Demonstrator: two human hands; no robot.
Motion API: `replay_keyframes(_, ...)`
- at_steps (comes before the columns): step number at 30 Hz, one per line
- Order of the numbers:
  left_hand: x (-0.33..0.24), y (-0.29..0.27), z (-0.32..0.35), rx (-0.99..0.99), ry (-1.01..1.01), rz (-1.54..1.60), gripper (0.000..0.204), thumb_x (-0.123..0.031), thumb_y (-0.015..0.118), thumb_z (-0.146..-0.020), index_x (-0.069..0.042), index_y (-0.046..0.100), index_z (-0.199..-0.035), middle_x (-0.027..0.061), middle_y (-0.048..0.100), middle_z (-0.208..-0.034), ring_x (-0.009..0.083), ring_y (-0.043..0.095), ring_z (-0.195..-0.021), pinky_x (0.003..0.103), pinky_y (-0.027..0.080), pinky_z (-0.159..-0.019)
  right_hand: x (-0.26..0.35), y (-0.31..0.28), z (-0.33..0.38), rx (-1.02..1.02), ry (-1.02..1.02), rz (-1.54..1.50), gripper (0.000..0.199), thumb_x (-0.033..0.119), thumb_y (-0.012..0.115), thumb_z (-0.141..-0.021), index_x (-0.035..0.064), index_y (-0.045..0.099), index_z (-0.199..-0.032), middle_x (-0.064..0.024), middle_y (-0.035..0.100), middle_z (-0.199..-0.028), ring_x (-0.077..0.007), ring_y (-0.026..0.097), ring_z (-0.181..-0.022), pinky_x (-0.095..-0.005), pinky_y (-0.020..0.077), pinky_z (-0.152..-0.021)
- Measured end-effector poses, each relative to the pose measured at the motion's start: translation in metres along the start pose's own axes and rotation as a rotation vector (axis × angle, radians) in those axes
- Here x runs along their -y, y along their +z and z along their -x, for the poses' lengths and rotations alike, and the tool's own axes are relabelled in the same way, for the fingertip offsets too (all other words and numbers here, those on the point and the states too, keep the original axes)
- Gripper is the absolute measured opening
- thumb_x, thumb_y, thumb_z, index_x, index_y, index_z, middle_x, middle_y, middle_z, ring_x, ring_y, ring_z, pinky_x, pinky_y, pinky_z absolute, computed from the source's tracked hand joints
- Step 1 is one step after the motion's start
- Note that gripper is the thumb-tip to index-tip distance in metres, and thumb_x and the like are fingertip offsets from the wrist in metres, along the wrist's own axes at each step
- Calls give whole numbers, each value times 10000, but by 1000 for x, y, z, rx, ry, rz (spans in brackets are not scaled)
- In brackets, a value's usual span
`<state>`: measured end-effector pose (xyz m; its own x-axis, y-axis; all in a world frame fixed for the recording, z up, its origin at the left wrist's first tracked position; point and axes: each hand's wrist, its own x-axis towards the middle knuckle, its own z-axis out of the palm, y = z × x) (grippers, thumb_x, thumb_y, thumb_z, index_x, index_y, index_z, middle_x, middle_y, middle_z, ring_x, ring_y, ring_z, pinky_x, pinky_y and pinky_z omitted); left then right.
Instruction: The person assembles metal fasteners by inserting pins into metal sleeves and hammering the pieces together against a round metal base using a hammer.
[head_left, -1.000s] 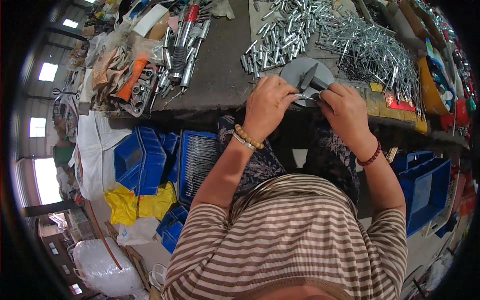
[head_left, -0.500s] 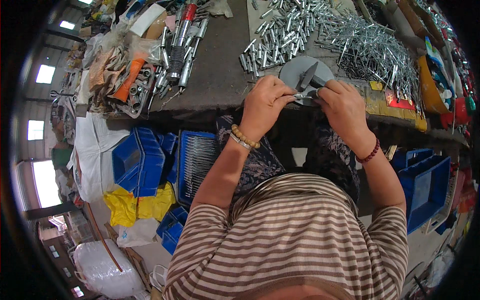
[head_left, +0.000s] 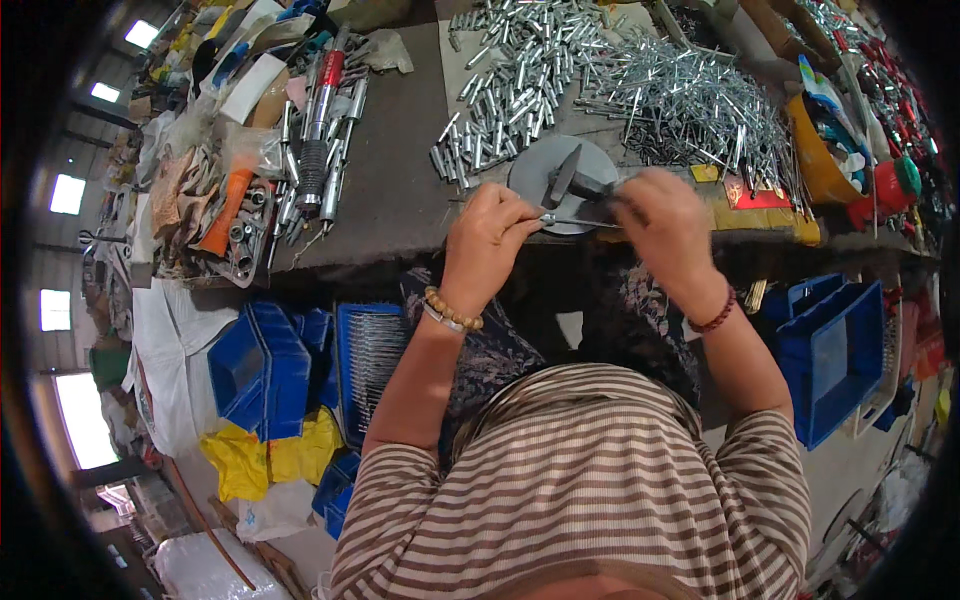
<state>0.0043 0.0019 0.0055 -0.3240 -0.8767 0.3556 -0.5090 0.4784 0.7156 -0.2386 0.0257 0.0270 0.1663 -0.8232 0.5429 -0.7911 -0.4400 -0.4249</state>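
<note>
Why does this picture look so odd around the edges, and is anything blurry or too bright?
In the head view, the rim falls to black and the workbench edge bows, fisheye-style; in that head view, the right hand is smeared, likely motion blur, while the left hand looks sharper; also in the head view, windows glare white.

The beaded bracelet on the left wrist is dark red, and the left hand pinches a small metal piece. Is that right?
Not quite, the colour is wrong: in the head view, that beaded bracelet is light brown. The left hand does pinch a small metal piece.
</note>
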Motion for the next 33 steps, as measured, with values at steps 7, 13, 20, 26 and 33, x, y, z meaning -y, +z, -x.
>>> replay_keyframes(7,0,2,-1,-8,43,-11,111,-32,741,-813,-30,737,-924,73,606,-885,227,623,-835,325,493,-739,-59,-20,-1,30,271,193,206,88,753,-786,50,673,-973,-121,621,-920,-341,638,-905,-445,516,-752)
replay_keyframes(13,1,3,2,-33,42,-18,112,-28,742,-810,-30,732,-921,75,607,-894,233,626,-830,328,497,-736,-72,-10,-13,109,-1,298,200,82,740,-769,49,660,-949,-114,594,-925,-322,632,-944,-432,517,-776)
replay_keyframes(20,2,3,3,-46,69,-78,111,-65,735,-834,-57,733,-945,81,600,-909,261,623,-860,359,497,-753,-55,-11,-21,52,143,158,146,85,707,-852,26,625,-958,-137,604,-945,-382,618,-897,-464,502,-746)
replay_keyframes(26,6,3,4,-60,80,-87,98,-94,737,-831,-69,724,-925,82,616,-928,284,632,-881,388,503,-762,13,8,-25,210,-76,-75,169,58,706,-823,27,604,-955,-142,584,-927,-388,604,-891,-468,492,-749)
replay_keyframes(33,3,5,2,-73,98,-106,89,-96,719,-835,-64,692,-914,80,622,-939,299,633,-880,394,507,-760,22,24,-25,204,-206,-27,129,64,684,-830,48,590,-916,-128,561,-895,-370,600,-869,-468,493,-747)
